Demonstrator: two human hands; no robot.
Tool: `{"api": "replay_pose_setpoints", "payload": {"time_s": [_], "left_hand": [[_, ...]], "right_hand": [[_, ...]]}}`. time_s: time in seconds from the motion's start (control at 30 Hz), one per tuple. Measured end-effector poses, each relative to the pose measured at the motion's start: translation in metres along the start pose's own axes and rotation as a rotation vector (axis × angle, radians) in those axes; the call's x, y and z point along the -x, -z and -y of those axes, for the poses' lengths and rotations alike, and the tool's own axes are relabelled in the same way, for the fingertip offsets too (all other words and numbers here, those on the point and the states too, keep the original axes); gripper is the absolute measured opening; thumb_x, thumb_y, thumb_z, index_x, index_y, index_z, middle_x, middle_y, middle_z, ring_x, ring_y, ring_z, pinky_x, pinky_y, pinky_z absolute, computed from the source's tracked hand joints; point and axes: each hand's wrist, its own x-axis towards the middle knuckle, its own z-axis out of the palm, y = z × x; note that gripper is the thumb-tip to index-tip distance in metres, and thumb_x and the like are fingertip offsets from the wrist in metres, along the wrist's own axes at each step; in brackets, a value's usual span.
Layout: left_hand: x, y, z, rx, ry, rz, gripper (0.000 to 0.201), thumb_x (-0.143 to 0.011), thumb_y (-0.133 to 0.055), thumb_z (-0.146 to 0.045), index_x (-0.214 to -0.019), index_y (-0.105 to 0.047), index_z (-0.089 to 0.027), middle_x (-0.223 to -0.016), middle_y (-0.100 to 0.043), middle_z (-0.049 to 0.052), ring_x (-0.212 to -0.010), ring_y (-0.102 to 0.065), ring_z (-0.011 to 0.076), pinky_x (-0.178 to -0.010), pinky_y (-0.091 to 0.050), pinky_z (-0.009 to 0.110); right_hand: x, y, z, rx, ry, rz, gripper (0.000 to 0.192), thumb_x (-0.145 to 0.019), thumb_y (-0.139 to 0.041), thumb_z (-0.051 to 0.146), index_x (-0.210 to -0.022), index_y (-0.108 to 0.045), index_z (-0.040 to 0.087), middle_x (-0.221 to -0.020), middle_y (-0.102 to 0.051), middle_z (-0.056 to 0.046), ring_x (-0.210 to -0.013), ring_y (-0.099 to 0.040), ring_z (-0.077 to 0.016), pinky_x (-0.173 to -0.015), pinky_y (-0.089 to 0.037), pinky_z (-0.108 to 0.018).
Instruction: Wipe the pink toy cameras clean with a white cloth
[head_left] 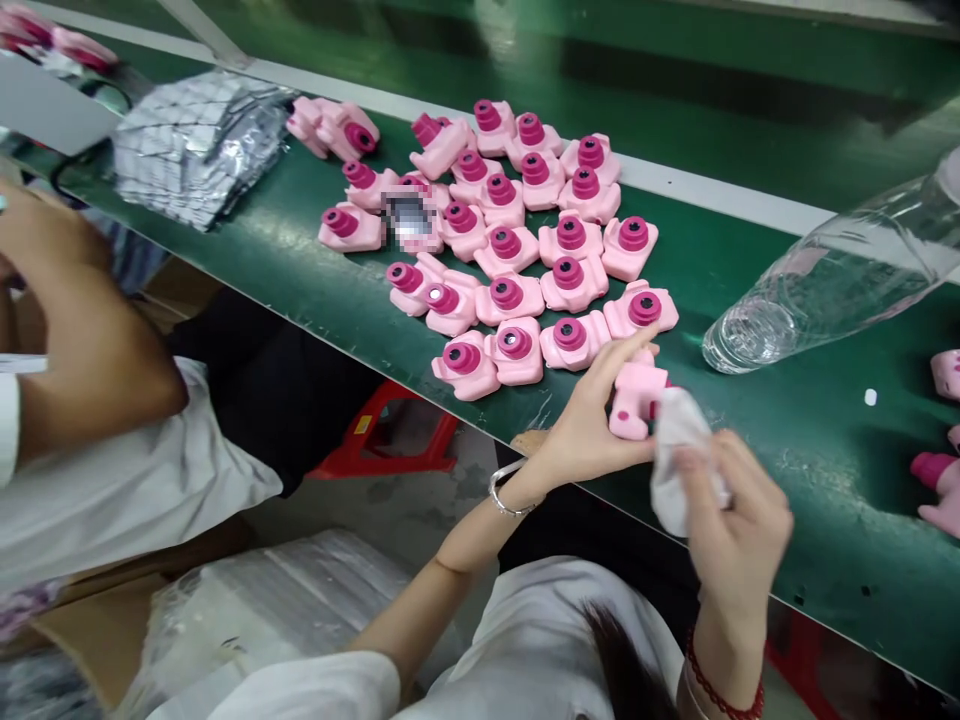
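Observation:
My left hand (581,425), a silver bracelet on its wrist, grips a pink toy camera (636,395) near the table's front edge. Its fingers wrap round the camera's side. In my right hand (739,510) a white cloth (679,460) is pinched, bunched up and slightly blurred, against the camera's right side. The cloth hides part of that camera. Just beyond my left hand, several more pink toy cameras (506,293) stand in loose rows, most with their dark pink lenses facing up.
A clear plastic bottle (832,280) stands at the right. Silver plastic bags (199,145) lie in a pile at the left of the green table (817,440). Several pink cameras (941,490) sit at the far right edge. A co-worker's arm (90,320) is at the left, near a red stool (397,430).

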Motion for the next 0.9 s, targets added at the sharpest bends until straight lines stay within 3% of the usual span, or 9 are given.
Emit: {"api": "replay_pose_setpoints", "payload": {"time_s": [0.07, 0.1, 0.17, 0.27, 0.37, 0.5, 0.57, 0.7, 0.9], "left_hand": [[0.0, -0.01, -0.007, 0.294, 0.275, -0.071, 0.073, -0.077, -0.08, -0.057, -0.137, -0.059, -0.023, -0.127, -0.065, 0.009, -0.115, -0.065, 0.0273, -0.098, -0.055, 0.04], [0.0, -0.015, -0.011, 0.436, 0.404, -0.115, 0.066, -0.081, -0.074, -0.061, -0.133, -0.061, -0.022, -0.118, -0.067, 0.007, -0.107, -0.067, 0.0244, -0.092, -0.056, 0.036], [0.0, -0.026, -0.017, 0.659, 0.593, -0.183, 0.054, -0.086, -0.066, -0.061, -0.123, -0.066, -0.02, -0.098, -0.068, 0.003, -0.09, -0.068, 0.0182, -0.08, -0.055, 0.029], [-0.002, -0.034, -0.021, 0.864, 0.752, -0.257, 0.039, -0.085, -0.07, -0.048, -0.11, -0.069, -0.019, -0.082, -0.067, -0.001, -0.074, -0.065, 0.0135, -0.072, -0.053, 0.025], [-0.004, -0.03, -0.024, 1.001, 0.799, -0.337, 0.022, -0.085, -0.066, -0.035, -0.097, -0.07, -0.017, -0.084, -0.071, 0.001, -0.075, -0.067, 0.0143, -0.073, -0.054, 0.025], [-0.004, -0.018, -0.028, 1.093, 0.771, -0.189, 0.023, -0.085, -0.055, -0.03, -0.092, -0.07, -0.014, -0.088, -0.073, 0.007, -0.07, -0.068, 0.0185, -0.059, -0.056, 0.029], [-0.003, -0.014, -0.029, 1.117, 0.747, -0.132, 0.027, -0.085, -0.053, -0.031, -0.093, -0.071, -0.013, -0.084, -0.072, 0.006, -0.065, -0.066, 0.0186, -0.052, -0.055, 0.03], [-0.001, -0.011, -0.026, 1.121, 0.739, -0.125, 0.026, -0.084, -0.053, -0.032, -0.091, -0.07, -0.014, -0.086, -0.072, 0.007, -0.066, -0.067, 0.0187, -0.049, -0.053, 0.027], [-0.002, -0.013, -0.019, 1.12, 0.811, -0.158, 0.028, -0.08, -0.056, -0.035, -0.092, -0.07, -0.014, -0.091, -0.073, 0.008, -0.075, -0.068, 0.019, -0.062, -0.053, 0.027]], "right_hand": [[0.001, 0.001, -0.003, 0.056, -0.053, -0.197, 0.019, -0.099, -0.06, 0.022, -0.087, -0.075, 0.022, -0.064, -0.046, 0.004, -0.056, -0.044, -0.0095, -0.052, -0.035, -0.023], [0.0, 0.0, -0.004, 0.087, -0.029, -0.225, 0.018, -0.099, -0.06, 0.023, -0.089, -0.075, 0.022, -0.064, -0.046, 0.004, -0.056, -0.044, -0.0096, -0.052, -0.035, -0.023], [-0.002, -0.006, -0.002, 0.171, 0.108, -0.155, 0.015, -0.098, -0.063, 0.022, -0.098, -0.078, 0.024, -0.067, -0.051, 0.003, -0.056, -0.045, -0.0092, -0.052, -0.035, -0.023], [-0.003, -0.011, 0.003, 0.279, 0.279, 0.012, 0.02, -0.096, -0.064, 0.018, -0.108, -0.079, 0.025, -0.068, -0.053, 0.003, -0.054, -0.046, -0.0076, -0.052, -0.037, -0.023], [0.001, -0.004, 0.003, 0.191, 0.241, 0.16, 0.023, -0.096, -0.064, 0.016, -0.111, -0.078, 0.026, -0.071, -0.058, 0.002, -0.058, -0.053, -0.0084, -0.055, -0.043, -0.022], [0.001, 0.009, -0.006, 0.123, 0.144, -0.057, 0.028, -0.094, -0.066, 0.016, -0.116, -0.076, 0.03, -0.069, -0.058, 0.004, -0.055, -0.049, -0.0091, -0.05, -0.038, -0.022], [-0.003, 0.012, -0.011, 0.155, 0.199, -0.087, 0.031, -0.095, -0.066, 0.016, -0.12, -0.076, 0.03, -0.065, -0.053, 0.004, -0.052, -0.045, -0.0085, -0.047, -0.034, -0.023], [-0.007, 0.013, -0.017, 0.302, 0.333, 0.05, 0.035, -0.095, -0.065, 0.015, -0.125, -0.074, 0.03, -0.064, -0.051, 0.005, -0.05, -0.043, -0.0065, -0.048, -0.032, -0.022], [-0.004, 0.014, -0.013, 0.335, 0.376, 0.091, 0.035, -0.097, -0.06, 0.015, -0.129, -0.072, 0.025, -0.067, -0.054, 0.003, -0.051, -0.046, -0.0075, -0.051, -0.037, -0.022]]}}
